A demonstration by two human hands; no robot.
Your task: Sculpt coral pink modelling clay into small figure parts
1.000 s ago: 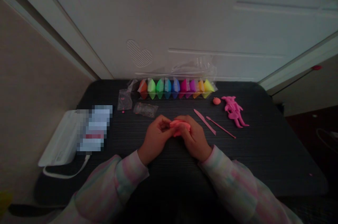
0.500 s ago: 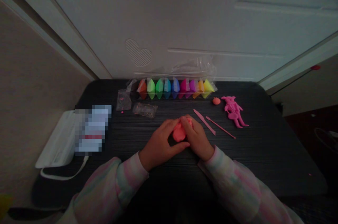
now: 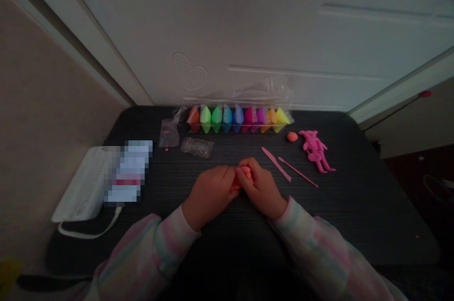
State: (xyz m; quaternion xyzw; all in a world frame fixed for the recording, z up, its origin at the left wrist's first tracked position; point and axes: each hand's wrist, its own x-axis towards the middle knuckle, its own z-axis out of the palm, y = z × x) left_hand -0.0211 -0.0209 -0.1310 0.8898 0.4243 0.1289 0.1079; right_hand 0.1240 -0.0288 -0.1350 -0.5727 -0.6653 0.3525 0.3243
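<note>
A lump of coral-pink modelling clay (image 3: pixel 247 173) is squeezed between my two hands above the dark table (image 3: pixel 234 237). My left hand (image 3: pixel 212 193) is closed on its left side, the fingers folded over. Wrapped round the right side is my right hand (image 3: pixel 260 187), its thumb pressed on top of the clay. Much of the lump is hidden by the fingers. Just right of my hands lie a pink plastic clay knife (image 3: pixel 275 164) and a thin pink modelling stick (image 3: pixel 298 172). Beyond them sit a small coral ball of clay (image 3: pixel 292 136) and a pink clay figure (image 3: pixel 316 150).
Packets of coloured clay (image 3: pixel 227 120) form a row along the back, against a white panel (image 3: pixel 220 22). Clear plastic wrappers (image 3: pixel 197 147) lie in front of it. At the left are a blurred-out phone (image 3: pixel 129 171), a white box-like object (image 3: pixel 83 183) and a white cable (image 3: pixel 88 235).
My left hand has closed: its thumb, stretched out below the clay before, is now drawn in against it. The clay is more covered. The view has shifted slightly.
</note>
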